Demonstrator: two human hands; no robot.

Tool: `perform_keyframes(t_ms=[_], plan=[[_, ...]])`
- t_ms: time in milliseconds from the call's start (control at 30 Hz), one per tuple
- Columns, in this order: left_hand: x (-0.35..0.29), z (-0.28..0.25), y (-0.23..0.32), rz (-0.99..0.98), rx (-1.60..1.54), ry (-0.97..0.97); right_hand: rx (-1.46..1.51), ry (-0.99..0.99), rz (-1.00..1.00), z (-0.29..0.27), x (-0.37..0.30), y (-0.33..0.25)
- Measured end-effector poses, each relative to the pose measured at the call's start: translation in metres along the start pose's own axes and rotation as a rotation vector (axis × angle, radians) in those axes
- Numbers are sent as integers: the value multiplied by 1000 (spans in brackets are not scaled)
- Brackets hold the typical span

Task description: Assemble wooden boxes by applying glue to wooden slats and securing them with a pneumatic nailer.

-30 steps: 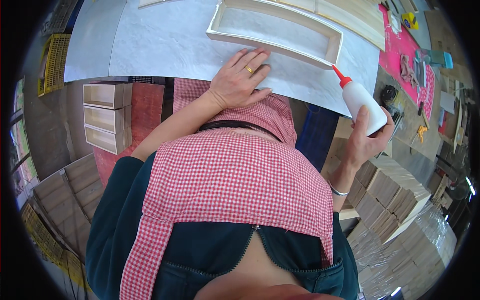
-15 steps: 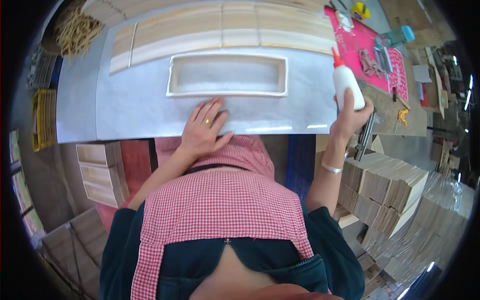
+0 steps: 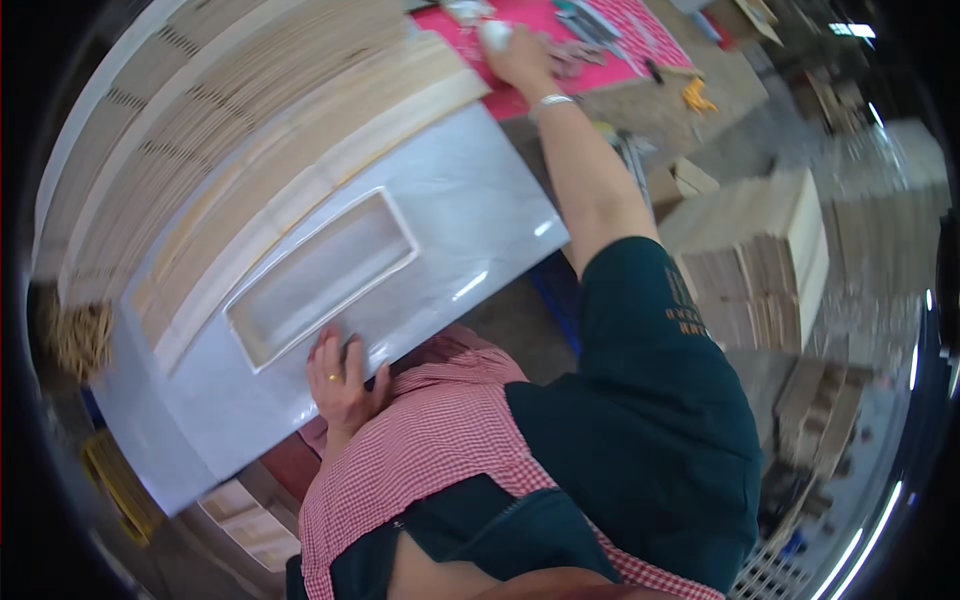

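A shallow rectangular wooden frame [image 3: 410, 250] lies on the pale table, tilted in view by the turn of my head. My left hand [image 3: 345, 385] rests at the table's near edge with fingers apart, their tips close to the frame's near side and gripping nothing. Far to the right, my outstretched right hand [image 3: 525, 65] is closed around a white glue bottle [image 3: 496, 36] over the pink sheet [image 3: 505, 103]. Motion blurs this hand, and most of the bottle is hidden by it.
Long thin wooden boards [image 3: 330, 150] lie beyond the frame, with slat stacks [image 3: 230, 110] behind. On the pink sheet are a crumpled cloth [image 3: 575, 57] and tools; an orange clamp [image 3: 697, 96] lies nearby. Stacked wood [image 3: 750, 265] stands right, a yellow crate [image 3: 120, 485] lower left.
My right hand has carried the glue bottle forward from the table's right edge to the pink sheet. My view has turned to the right. My left hand stays at the table's near edge.
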State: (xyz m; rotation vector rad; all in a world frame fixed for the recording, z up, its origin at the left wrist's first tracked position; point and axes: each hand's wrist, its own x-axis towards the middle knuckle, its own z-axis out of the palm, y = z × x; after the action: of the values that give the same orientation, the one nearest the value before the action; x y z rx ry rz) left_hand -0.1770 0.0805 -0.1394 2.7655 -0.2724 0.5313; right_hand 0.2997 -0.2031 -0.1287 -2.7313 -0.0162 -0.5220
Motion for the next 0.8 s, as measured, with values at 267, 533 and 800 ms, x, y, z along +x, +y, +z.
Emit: perform_keyframes(t_ms=[267, 533, 800], plan=[[-6, -2, 0, -37, 67, -20, -256, -243, -66, -184, -14, 21], [-7, 4, -3, -7, 22, 52, -767, -178, 587, -467, -118, 247], [-2, 11, -6, 5, -9, 107, -588, -69, 1051, -490, -228, 318]])
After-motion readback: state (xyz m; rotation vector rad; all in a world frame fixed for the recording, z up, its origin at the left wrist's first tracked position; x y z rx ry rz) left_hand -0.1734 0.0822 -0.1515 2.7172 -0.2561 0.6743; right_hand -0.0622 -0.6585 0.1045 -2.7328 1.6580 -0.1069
